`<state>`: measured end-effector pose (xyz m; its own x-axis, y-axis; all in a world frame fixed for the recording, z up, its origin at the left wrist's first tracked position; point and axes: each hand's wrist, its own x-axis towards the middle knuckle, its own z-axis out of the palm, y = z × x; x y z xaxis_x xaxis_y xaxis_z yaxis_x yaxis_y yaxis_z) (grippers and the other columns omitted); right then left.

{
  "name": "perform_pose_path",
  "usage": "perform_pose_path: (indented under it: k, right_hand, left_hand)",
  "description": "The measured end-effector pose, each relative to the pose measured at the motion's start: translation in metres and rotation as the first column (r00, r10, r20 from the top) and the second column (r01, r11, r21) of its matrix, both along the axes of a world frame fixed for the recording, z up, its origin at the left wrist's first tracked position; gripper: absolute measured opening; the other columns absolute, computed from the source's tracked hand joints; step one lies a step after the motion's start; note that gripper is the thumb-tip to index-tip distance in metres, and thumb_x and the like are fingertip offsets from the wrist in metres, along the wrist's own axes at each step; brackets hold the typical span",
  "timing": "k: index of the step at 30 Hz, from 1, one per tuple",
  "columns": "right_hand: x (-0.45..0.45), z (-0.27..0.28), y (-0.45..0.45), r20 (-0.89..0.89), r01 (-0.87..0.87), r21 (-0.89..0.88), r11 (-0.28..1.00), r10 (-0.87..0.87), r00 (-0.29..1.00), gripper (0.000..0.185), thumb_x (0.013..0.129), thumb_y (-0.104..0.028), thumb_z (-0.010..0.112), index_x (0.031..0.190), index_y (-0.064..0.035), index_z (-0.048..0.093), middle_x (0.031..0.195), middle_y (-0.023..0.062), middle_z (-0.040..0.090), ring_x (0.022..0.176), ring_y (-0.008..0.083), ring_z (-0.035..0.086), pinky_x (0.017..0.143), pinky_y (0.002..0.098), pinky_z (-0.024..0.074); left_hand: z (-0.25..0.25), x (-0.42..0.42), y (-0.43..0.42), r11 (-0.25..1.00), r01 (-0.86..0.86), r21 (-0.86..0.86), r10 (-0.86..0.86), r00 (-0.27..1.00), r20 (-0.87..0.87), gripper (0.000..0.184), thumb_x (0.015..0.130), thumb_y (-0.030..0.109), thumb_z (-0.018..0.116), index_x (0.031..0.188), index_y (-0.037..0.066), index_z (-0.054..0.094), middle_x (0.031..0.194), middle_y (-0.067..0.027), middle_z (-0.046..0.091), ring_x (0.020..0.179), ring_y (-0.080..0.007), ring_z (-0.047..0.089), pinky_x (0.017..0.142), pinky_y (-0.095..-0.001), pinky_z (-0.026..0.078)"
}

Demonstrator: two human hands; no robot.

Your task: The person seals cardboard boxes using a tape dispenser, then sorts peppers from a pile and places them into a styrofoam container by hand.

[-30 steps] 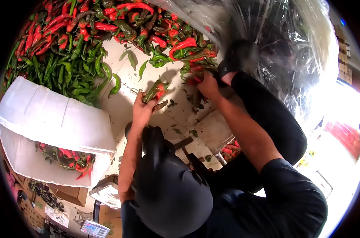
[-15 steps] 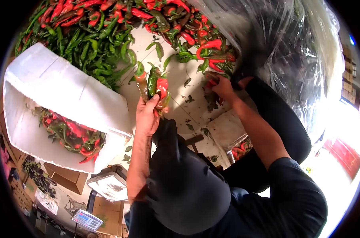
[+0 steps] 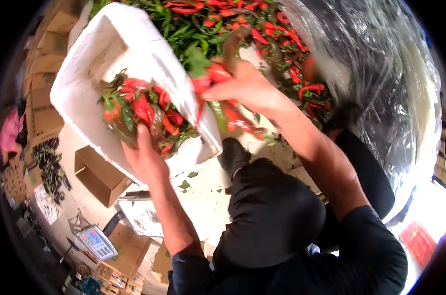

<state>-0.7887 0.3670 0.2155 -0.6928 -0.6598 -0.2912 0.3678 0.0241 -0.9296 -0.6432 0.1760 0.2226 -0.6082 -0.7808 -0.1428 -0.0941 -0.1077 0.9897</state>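
Observation:
My left hand (image 3: pixel 145 150) is at the open mouth of the white container (image 3: pixel 78 93), closed round green and reddish peppers (image 3: pixel 119 118) beside the other peppers (image 3: pixel 169 113) inside. To the right, my right hand (image 3: pixel 242 91) is wrapped round a bunch of red and green peppers (image 3: pixel 220 73), just outside the container's right wall. Motion blurs this bunch, and some of its peppers hang below the hand. Behind it lies a big pile of green and red peppers (image 3: pixel 183 29).
Clear plastic sheeting (image 3: pixel 380 73) rises on the right. A cardboard box (image 3: pixel 102 174), a scale display (image 3: pixel 96 242) and more cartons (image 3: pixel 46 98) are on the left. My shoe (image 3: pixel 234 155) rests on the floor by the container, with scattered leaves nearby.
My left hand has moved with peppers into the mouth of the container. My right hand has come from the pile's right side to the container, carrying a bunch. The view has turned left.

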Motion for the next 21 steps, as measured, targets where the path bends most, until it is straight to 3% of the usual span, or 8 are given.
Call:
perform_pose_path:
  k: [3, 5, 7, 10, 13, 15, 18, 21]
  right_hand:
    - [-0.026, 0.071, -0.098, -0.187, -0.297, 0.329, 0.897, 0.37, 0.91, 0.07, 0.074, -0.031, 0.082, 0.128, 0.005, 0.058, 0.114, 0.0186, 0.069, 0.106, 0.0227, 0.068, 0.095, 0.0305, 0.0515]
    - [-0.029, 0.079, -0.141, -0.635, -0.112, 0.318, 0.942, 0.299, 0.712, 0.09, 0.073, -0.042, 0.082, 0.141, 0.0053, 0.049, 0.132, 0.0263, 0.061, 0.123, 0.0321, 0.06, 0.106, 0.0332, 0.046]
    - [-0.03, 0.091, -0.142, -0.676, -0.119, 0.365, 0.923, 0.351, 0.648, 0.095, 0.075, -0.048, 0.08, 0.146, 0.0047, 0.044, 0.137, 0.0262, 0.058, 0.126, 0.0332, 0.058, 0.107, 0.0351, 0.0456]
    - [-0.043, 0.062, -0.081, -0.432, -0.162, 0.086, 0.983, 0.183, 0.883, 0.065, 0.086, -0.032, 0.075, 0.136, 0.0048, 0.054, 0.121, 0.019, 0.068, 0.105, 0.0231, 0.068, 0.092, 0.0341, 0.0552]
    - [-0.052, -0.008, 0.045, -0.183, 0.156, 0.136, 0.978, -0.13, 0.975, 0.045, 0.092, -0.018, 0.071, 0.129, 0.0048, 0.06, 0.107, 0.0126, 0.072, 0.092, 0.0171, 0.071, 0.08, 0.032, 0.0591]
    - [-0.047, -0.076, 0.159, -0.166, 0.331, 0.367, 0.869, -0.289, 0.943, 0.051, 0.089, -0.018, 0.075, 0.131, 0.005, 0.058, 0.097, 0.0126, 0.072, 0.086, 0.0181, 0.07, 0.078, 0.0318, 0.0594]
    - [-0.006, -0.157, 0.303, -0.024, 0.505, 0.647, 0.572, -0.646, 0.763, 0.059, 0.083, -0.013, 0.076, 0.136, 0.0012, 0.054, 0.096, 0.0146, 0.07, 0.083, 0.0197, 0.069, 0.078, 0.0343, 0.0575]
    - [0.032, -0.219, 0.371, -0.395, 0.498, 0.852, 0.16, -0.427, 0.813, 0.057, 0.079, -0.015, 0.074, 0.131, -0.0001, 0.056, 0.097, 0.0194, 0.07, 0.09, 0.0303, 0.069, 0.083, 0.041, 0.0544]
  left_hand:
    - [0.02, 0.0, -0.088, 0.991, 0.0, -0.13, 0.01, 0.997, 0.075, 0.033, 0.099, 0.018, 0.062, 0.126, -0.002, 0.059, 0.107, -0.0093, 0.068, 0.088, -0.0156, 0.066, 0.075, -0.0281, 0.053]
    - [0.034, -0.004, -0.119, 0.958, 0.11, -0.263, -0.065, 0.982, 0.176, 0.054, 0.097, 0.029, 0.065, 0.138, -0.005, 0.051, 0.124, -0.0142, 0.063, 0.11, -0.0213, 0.063, 0.094, -0.0361, 0.051]
    - [0.041, 0.001, -0.138, 0.868, 0.161, -0.47, 0.085, 0.884, 0.459, 0.07, 0.096, 0.034, 0.067, 0.147, -0.006, 0.041, 0.14, -0.0184, 0.054, 0.129, -0.0267, 0.054, 0.105, -0.0408, 0.046]
    - [0.034, 0.036, -0.128, 0.938, 0.122, -0.324, -0.03, 0.961, 0.276, 0.067, 0.096, 0.035, 0.066, 0.144, -0.008, 0.046, 0.136, -0.0205, 0.057, 0.118, -0.0292, 0.06, 0.101, -0.0372, 0.047]
    - [0.001, 0.074, -0.084, 0.961, 0.277, -0.022, -0.271, 0.951, 0.15, 0.037, 0.1, 0.021, 0.06, 0.127, -0.003, 0.062, 0.119, -0.0146, 0.067, 0.111, -0.0249, 0.064, 0.092, -0.0349, 0.051]
    - [-0.022, 0.079, -0.017, 0.777, 0.594, 0.207, -0.594, 0.801, -0.068, 0.029, 0.099, 0.018, 0.06, 0.12, -0.001, 0.065, 0.11, -0.0127, 0.07, 0.107, -0.0221, 0.065, 0.089, -0.0345, 0.052]
    - [-0.054, 0.061, 0.082, 0.398, 0.642, 0.656, -0.844, 0.536, -0.012, 0.036, 0.099, 0.02, 0.062, 0.129, -0.001, 0.06, 0.115, -0.0143, 0.069, 0.11, -0.0247, 0.065, 0.087, -0.0381, 0.054]
    - [-0.095, 0.01, 0.16, 0.127, 0.459, 0.879, -0.931, 0.36, -0.053, 0.046, 0.101, 0.021, 0.06, 0.141, 0.002, 0.05, 0.124, -0.0143, 0.065, 0.114, -0.0247, 0.063, 0.086, -0.0374, 0.054]
